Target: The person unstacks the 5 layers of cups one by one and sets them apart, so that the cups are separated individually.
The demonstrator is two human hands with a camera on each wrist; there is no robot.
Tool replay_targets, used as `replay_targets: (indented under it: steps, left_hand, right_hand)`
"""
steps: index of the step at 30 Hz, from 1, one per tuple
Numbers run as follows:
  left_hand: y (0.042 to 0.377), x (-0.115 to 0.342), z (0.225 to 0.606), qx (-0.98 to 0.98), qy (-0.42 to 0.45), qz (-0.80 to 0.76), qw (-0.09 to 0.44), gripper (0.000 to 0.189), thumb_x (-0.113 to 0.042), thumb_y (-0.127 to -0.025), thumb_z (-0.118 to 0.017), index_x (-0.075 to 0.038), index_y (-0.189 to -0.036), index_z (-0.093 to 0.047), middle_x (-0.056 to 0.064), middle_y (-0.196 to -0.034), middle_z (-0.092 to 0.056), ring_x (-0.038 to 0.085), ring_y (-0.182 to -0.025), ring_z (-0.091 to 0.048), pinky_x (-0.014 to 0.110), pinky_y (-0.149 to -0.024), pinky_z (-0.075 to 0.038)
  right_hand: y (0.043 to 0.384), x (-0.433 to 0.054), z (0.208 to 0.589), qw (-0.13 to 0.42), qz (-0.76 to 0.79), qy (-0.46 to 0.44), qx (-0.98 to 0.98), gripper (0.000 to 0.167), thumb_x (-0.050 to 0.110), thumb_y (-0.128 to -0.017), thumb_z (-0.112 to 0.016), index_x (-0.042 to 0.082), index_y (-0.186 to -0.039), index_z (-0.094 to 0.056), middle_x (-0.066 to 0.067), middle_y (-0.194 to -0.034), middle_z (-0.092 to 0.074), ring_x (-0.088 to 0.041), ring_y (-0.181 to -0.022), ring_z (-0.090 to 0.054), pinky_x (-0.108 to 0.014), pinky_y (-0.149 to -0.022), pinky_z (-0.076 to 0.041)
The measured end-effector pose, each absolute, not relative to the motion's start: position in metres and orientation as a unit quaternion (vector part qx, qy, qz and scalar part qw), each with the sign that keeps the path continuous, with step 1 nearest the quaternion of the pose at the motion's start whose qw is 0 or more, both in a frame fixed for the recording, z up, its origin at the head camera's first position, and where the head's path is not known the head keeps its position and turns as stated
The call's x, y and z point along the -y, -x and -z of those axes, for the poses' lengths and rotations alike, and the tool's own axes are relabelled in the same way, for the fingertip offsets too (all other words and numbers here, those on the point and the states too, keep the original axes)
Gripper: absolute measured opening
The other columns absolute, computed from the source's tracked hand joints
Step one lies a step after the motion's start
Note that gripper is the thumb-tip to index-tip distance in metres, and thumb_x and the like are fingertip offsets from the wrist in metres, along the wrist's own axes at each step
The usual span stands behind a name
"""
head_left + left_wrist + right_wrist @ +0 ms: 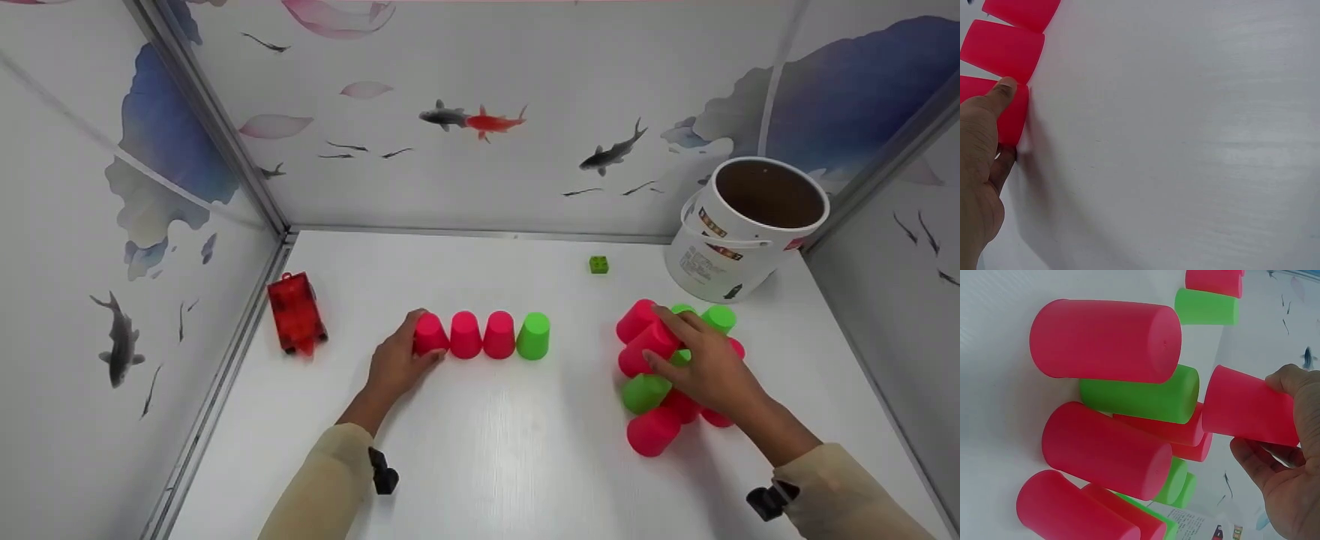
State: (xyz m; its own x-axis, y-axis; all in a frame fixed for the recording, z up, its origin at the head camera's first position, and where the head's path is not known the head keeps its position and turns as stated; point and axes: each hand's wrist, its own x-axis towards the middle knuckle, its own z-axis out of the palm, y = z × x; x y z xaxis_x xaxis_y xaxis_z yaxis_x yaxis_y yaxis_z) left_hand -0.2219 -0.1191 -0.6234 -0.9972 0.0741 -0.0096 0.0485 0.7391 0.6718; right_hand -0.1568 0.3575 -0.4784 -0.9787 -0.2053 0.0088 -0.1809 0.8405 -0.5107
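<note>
A row of upside-down cups stands mid-table: three pinkish-red and, at its right end, a green cup (533,336). My left hand (395,361) grips the leftmost pink cup (430,334), thumb on its near side; the thumb and part of the fingers show around it in the left wrist view. Over at the right, my right hand (712,371) holds another pink cup (1247,405) between thumb and fingers, above a heap of cups. That heap mixes tipped pink and green cups, among them a green one (645,393) and a pink one (654,432) at the near side.
Behind the heap stands a white bucket (697,259) with a handle. A small green toy brick (598,265) lies near the back wall. To the left sits a red toy vehicle (296,311). Printed walls enclose the table's back and sides.
</note>
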Motion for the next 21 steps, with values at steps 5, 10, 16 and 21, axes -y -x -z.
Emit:
replay_targets:
  steps: [5, 10, 16, 21]
  left_hand:
    - [0.222, 0.121, 0.624, -0.934, -0.032, -0.357, 0.017, 0.082, -0.033, -0.095, -0.090, -0.024, -0.162, -0.043, 0.012, -0.152, -0.068, 0.036, -0.140, -0.066, 0.055, -0.115, -0.059]
    - [0.223, 0.121, 0.626, -0.936, -0.034, -0.350, 0.014, 0.081, -0.036, -0.095, -0.089, -0.026, -0.161, -0.043, 0.011, -0.151, -0.069, 0.035, -0.139, -0.067, 0.054, -0.115, -0.058]
    - [0.222, 0.121, 0.627, -0.935, -0.034, -0.352, 0.014, 0.082, -0.035, -0.094, -0.090, -0.026, -0.161, -0.043, 0.010, -0.151, -0.068, 0.034, -0.139, -0.067, 0.054, -0.114, -0.059]
    - [0.223, 0.119, 0.627, -0.935, -0.036, -0.353, 0.010, 0.080, -0.036, -0.094, -0.090, -0.026, -0.160, -0.044, 0.010, -0.149, -0.069, 0.033, -0.137, -0.068, 0.053, -0.114, -0.059]
  right_hand:
    - [0.159, -0.358, 0.479, 0.027, 0.261, 0.097, -0.960, 0.087, 0.023, -0.093, -0.090, 0.012, -0.167, -0.045, -0.021, -0.148, -0.058, -0.048, -0.135, -0.060, -0.062, -0.091, -0.068]
    - [0.168, -0.355, 0.479, 0.033, 0.267, 0.094, -0.959, 0.085, 0.023, -0.096, -0.086, 0.012, -0.167, -0.042, -0.023, -0.147, -0.058, -0.049, -0.133, -0.060, -0.062, -0.091, -0.068]
    - [0.189, -0.344, 0.479, 0.033, 0.275, 0.097, -0.956, 0.085, 0.022, -0.097, -0.086, 0.015, -0.169, -0.041, -0.022, -0.148, -0.058, -0.047, -0.134, -0.061, -0.061, -0.092, -0.068]
    - [0.211, -0.329, 0.473, 0.064, 0.282, 0.084, -0.954, 0.087, 0.022, -0.097, -0.086, 0.016, -0.170, -0.039, -0.022, -0.154, -0.055, -0.047, -0.140, -0.057, -0.060, -0.096, -0.067]
